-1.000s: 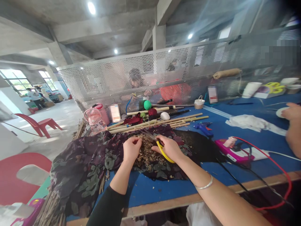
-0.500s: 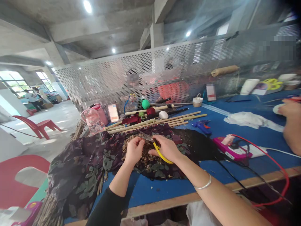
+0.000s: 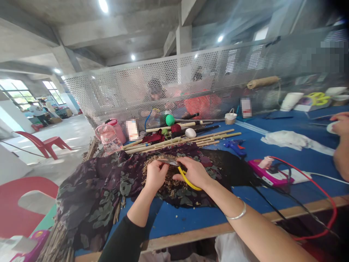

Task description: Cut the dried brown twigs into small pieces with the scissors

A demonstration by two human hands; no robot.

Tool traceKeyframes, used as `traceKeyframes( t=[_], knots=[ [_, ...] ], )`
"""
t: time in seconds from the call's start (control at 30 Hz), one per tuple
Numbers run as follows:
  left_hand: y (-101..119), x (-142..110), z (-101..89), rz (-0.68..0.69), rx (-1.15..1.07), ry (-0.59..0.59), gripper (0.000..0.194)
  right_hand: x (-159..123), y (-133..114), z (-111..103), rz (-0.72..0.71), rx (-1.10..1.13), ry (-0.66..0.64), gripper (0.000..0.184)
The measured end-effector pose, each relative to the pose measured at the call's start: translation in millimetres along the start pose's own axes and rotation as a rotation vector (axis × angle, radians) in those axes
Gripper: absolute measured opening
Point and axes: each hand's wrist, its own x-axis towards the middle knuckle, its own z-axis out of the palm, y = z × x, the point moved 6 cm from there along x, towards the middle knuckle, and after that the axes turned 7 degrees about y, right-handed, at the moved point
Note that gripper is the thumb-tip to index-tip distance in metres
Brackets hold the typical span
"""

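Note:
My right hand (image 3: 192, 171) is closed on yellow-handled scissors (image 3: 188, 179), whose blades point left toward my other hand. My left hand (image 3: 156, 174) is pinched closed by the blade tips; whatever its fingers hold is too small to make out. Under both hands lies a heap of brown dried plant bits (image 3: 170, 180). The heap rests on a dark flowered cloth (image 3: 128, 185) spread over the blue table (image 3: 169, 222).
Behind the cloth lie bamboo sticks (image 3: 188, 139), a green ball (image 3: 170, 120) and a white ball (image 3: 190, 133). A blue glue gun (image 3: 236, 146) and magenta power strip (image 3: 269, 173) with cables are on the right. A co-worker's hand (image 3: 340, 125) shows at the right edge.
The scissor blades have swung to a flatter angle and look more closed near my left fingers. Both hands stay almost in place. The co-worker's hand has shifted slightly right.

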Motion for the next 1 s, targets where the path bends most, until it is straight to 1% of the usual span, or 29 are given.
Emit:
traceKeyframes(
  t=[0.2,0.3,0.5,0.6,0.7,0.77,0.83,0.9,1.0],
  knots=[
    [-4,1,-0.8,0.021,0.063,0.018,0.026,0,4,3,0.045,0.046,-0.018,0.042],
    [-6,1,-0.6,0.002,0.077,0.006,0.028,-1,6,4,0.068,0.051,-0.043,0.041],
    [-7,1,0.7,-0.047,0.077,-0.023,0.029,-2,6,6,0.070,0.058,-0.072,0.036],
    [-11,5,-4.8,-0.060,0.139,0.005,0.027,-1,8,5,0.062,0.042,-0.044,0.038],
    [-18,11,-15.8,-0.064,0.255,0.033,0.032,1,13,2,0.052,0.036,0.024,0.044],
    [-20,14,-22.4,-0.060,0.289,0.025,0.034,3,20,-1,0.070,0.039,0.077,0.047],
    [-18,15,-24.3,-0.024,0.271,-0.028,0.032,5,28,-4,0.105,0.029,0.136,0.047],
    [-13,13,-19.3,0.035,0.268,-0.145,0.030,6,37,-8,0.146,0.007,0.193,0.047],
    [-10,5,-6.0,0.097,0.367,-0.326,0.030,7,47,-13,0.196,-0.010,0.270,0.049]
  ],
)
